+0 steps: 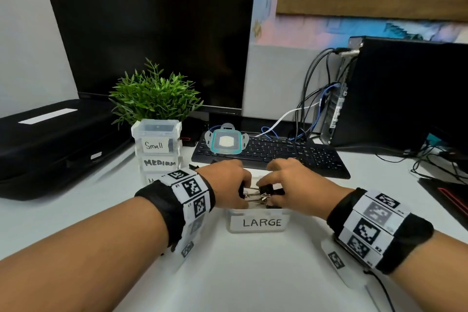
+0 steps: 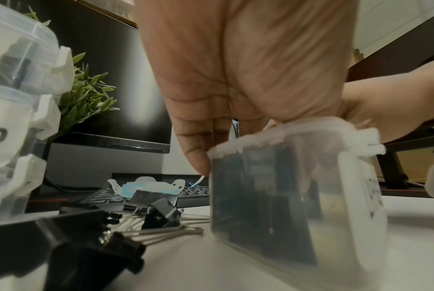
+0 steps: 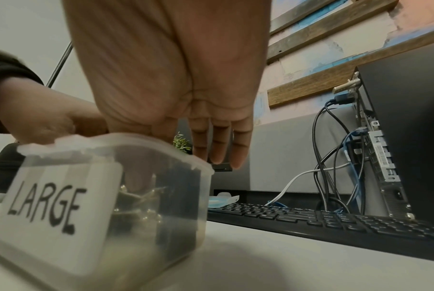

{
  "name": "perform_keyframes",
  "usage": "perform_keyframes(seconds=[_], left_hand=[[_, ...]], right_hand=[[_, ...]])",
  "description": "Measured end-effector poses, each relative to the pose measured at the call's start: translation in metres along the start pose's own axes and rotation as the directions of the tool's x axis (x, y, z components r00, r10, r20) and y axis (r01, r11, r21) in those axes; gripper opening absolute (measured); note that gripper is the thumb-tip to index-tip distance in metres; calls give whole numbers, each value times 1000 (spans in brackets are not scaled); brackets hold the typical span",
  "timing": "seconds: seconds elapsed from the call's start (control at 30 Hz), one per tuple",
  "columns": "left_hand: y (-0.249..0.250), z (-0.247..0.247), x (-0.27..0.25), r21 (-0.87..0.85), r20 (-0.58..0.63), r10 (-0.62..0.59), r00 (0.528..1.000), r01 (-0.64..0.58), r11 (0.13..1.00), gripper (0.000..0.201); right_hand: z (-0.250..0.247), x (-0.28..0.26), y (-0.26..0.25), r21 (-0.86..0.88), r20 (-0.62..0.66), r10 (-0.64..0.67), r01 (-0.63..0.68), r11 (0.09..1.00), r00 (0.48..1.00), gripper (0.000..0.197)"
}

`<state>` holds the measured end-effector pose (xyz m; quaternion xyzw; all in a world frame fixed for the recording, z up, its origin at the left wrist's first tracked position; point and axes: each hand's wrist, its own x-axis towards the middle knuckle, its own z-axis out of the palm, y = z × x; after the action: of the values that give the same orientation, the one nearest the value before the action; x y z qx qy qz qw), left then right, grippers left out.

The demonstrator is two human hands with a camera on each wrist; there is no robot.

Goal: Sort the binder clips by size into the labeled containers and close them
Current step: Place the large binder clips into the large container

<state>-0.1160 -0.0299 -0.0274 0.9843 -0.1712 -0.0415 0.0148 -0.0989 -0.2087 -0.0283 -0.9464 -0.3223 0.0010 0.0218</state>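
1. Over the open LARGE container [image 1: 255,221] at the desk's front, both hands work among the large binder clips [image 1: 263,194] heaped at its mouth.
2. Her left hand [image 1: 224,185] curls down at the tub's left rim; whether its fingers pinch a clip is hidden.
3. Right hand [image 1: 288,185]: thumb and fingers close on a black clip above the tub.
4. Judged step: packing the large clips in. More clips [image 2: 158,214] lie loose on the desk to the tub's left.
5. Next, those need gathering, the wire handles pressing below the rim, then the teal-edged lid [image 1: 226,141], resting on the keyboard [image 1: 291,157], fetched and snapped on.
6. Small [image 1: 156,138] and Medium [image 1: 159,162] tubs stand stacked and lidded; a tub below them is mostly hidden by the left wrist.
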Motion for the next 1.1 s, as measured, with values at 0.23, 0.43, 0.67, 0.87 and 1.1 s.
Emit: perform_keyframes(seconds=[0.23,0.43,0.67,0.87,1.1], left_hand=[[-1,1,1,-11,-14,-13,1000,13,1000,40],[-3,1,3,-26,-5,-28,1000,28,999,43],[-4,-3,-1,-62,3,-24,1000,24,998,44],[-5,0,0,-69,-23,-25,999,24,997,43],[-5,-2,1,-80,-24,-6,1000,4,997,52]], right_hand=[[2,5,2,-25,-42,55,-56,998,998,30],[1,8,1,-8,-10,81,-82,997,997,34],[1,7,-4,-24,-10,79,-80,997,997,29],[2,9,-3,-49,-18,99,-100,994,995,30],[2,8,-7,-74,-28,101,-103,992,995,29]])
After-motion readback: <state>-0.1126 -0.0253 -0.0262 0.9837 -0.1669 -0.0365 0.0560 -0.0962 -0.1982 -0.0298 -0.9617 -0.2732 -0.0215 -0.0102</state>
